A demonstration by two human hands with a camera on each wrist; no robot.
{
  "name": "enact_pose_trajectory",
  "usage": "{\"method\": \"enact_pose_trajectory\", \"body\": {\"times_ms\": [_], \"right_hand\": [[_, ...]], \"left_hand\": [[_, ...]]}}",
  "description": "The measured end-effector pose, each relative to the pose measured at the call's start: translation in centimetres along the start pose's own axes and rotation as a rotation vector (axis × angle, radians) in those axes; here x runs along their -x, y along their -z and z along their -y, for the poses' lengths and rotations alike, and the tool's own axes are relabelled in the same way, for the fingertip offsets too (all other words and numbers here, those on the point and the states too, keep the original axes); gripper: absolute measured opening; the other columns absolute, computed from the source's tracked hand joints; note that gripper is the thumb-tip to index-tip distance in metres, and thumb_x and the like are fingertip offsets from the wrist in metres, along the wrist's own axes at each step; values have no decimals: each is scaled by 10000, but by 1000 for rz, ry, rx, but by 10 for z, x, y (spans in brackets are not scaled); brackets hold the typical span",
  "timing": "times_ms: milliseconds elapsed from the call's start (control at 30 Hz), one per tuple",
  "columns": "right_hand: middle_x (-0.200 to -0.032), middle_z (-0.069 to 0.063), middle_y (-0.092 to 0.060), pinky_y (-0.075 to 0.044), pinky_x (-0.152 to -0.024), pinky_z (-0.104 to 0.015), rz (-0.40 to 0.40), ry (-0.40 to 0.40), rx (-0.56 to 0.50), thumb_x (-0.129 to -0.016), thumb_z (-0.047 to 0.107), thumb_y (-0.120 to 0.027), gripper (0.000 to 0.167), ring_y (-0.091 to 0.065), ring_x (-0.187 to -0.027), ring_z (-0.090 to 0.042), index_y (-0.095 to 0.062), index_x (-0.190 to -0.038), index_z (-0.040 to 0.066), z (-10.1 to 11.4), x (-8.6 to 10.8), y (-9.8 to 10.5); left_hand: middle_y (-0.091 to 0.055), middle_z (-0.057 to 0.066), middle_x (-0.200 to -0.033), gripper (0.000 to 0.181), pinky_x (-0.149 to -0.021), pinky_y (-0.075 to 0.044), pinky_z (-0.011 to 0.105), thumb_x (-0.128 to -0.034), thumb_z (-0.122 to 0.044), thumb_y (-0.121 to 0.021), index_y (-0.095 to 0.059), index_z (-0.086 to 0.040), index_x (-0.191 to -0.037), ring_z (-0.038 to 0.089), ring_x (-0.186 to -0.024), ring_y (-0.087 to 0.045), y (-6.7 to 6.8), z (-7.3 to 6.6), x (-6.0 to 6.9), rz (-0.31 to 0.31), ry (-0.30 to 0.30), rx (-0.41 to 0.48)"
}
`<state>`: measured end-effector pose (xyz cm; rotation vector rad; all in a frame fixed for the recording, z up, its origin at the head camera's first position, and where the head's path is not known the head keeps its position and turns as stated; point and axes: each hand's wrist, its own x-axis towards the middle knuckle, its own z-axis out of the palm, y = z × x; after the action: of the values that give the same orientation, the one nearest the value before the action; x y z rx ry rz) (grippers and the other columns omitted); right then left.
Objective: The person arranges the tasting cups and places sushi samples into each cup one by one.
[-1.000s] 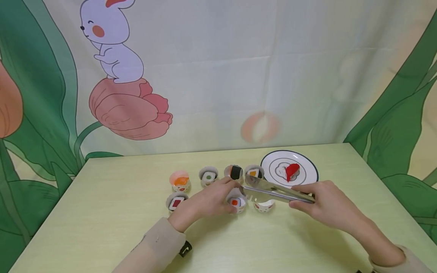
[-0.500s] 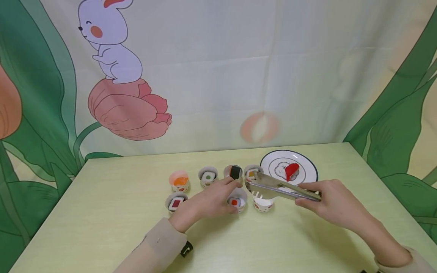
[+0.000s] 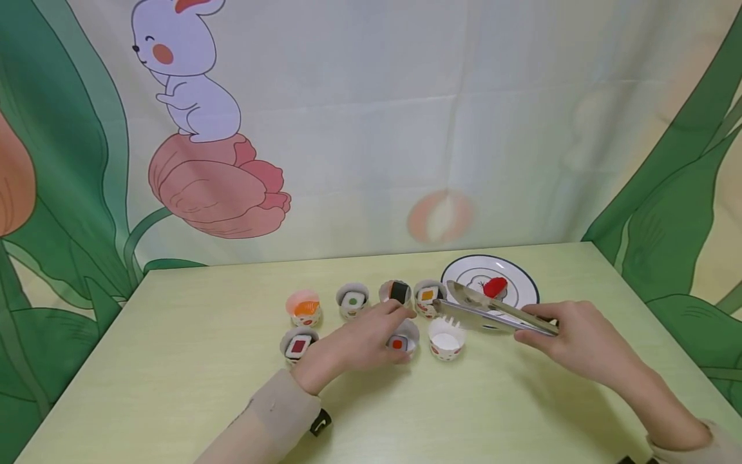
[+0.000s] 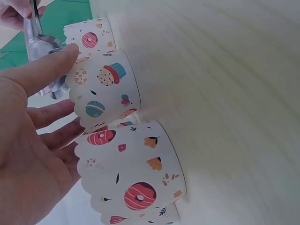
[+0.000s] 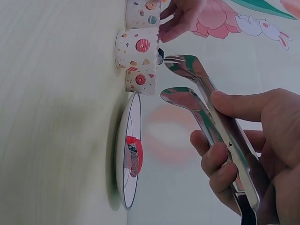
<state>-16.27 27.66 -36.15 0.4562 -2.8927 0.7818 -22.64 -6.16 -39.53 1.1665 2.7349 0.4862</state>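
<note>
In the head view my left hand (image 3: pixel 362 338) holds a paper baking cup (image 4: pixel 105 89) between thumb and fingers at its scalloped rim. Inside that cup lies a toy sushi roll (image 3: pixel 397 343) with a red centre. My right hand (image 3: pixel 582 338) grips metal tongs (image 5: pixel 230 136) by the handles. The tongs' arms are spread with nothing between them, and one tip has fork tines. Those tips hover between an empty paper cup (image 3: pixel 446 349) and the blue-rimmed plate (image 3: pixel 460 267). A red toy sushi piece (image 3: pixel 495 287) lies on the plate.
Behind my left hand stand cups with toy sushi: orange-topped (image 3: pixel 305 309), green-centred (image 3: pixel 352 300), black-wrapped (image 3: pixel 400 291) and yellow-centred (image 3: pixel 429 295). A cup with a dark-red-centred roll (image 3: pixel 298 346) sits left of my wrist. A printed cloth (image 3: pixel 348 129) hangs behind the table (image 3: pixel 174 361).
My right hand has drawn the tongs rightward, away from the left hand's cup, and their arms have spread. The empty cup is more exposed. My left hand stays almost still.
</note>
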Motion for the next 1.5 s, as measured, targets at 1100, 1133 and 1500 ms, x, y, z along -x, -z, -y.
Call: {"method": "enact_pose_trajectory", "body": {"times_ms": [1100,1133,1500], "right_hand": [[-793,-2,-647,-348,-510,-338,-22,-116,69,-893,397,-808,565,-447,-599,-171,-705,-1248,-29,-31,-5,5],[-781,3,-639,-349,-511,-338,-19,-121,71,-893,403,-806,569,-448,-604,-173,-703,-1249,-30,-32,-6,5],[-810,-13,-645,-361,-522,-347,-18,-158,86,-879,394,-818,581,-480,-666,-198,-697,-1253,-32,-43,-9,8]], "left_hand": [[-524,70,-1439,649,-1113,-399,402,-929,-334,-792,-528,-64,-1458,235,-1307,-515,-5,-15,-13,-14,-25,-28],[-529,75,-1435,644,-1119,-389,411,-928,-326,-793,-531,-58,-1452,237,-1313,-509,-6,-15,-15,-18,-32,-29],[-547,108,-1389,661,-1099,-405,435,-925,-332,-793,-518,-35,-1448,223,-1226,-542,-10,-22,-23,-44,-48,-31]]}}
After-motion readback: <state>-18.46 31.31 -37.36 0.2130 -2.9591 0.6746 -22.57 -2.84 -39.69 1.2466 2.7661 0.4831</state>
